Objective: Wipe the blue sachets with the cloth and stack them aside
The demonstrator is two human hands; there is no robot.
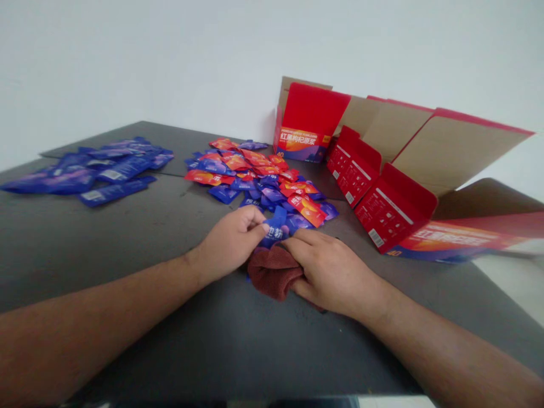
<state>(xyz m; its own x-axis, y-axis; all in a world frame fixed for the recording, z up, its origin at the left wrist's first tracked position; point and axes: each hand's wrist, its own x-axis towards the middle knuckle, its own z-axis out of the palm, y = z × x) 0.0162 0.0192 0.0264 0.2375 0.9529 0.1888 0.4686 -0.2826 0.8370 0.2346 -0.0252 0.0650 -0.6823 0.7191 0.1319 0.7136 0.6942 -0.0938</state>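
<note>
Between thumb and fingers, my left hand (233,241) pinches the edge of a blue sachet (274,231) with white lettering. My right hand (334,266) is closed round a brown cloth (274,271), which lies against the sachet's lower part and hides some of it. Just beyond my hands spreads a heap of red and blue sachets (259,175), several overlapping. The held sachet is at the near edge of that heap.
A second pile of blue sachets (114,164) lies at the left. Opened red cartons (393,207) with raised flaps stand along the right side, one printed box (300,136) at the back. A pale wall (170,62) rises behind the dark table (170,340).
</note>
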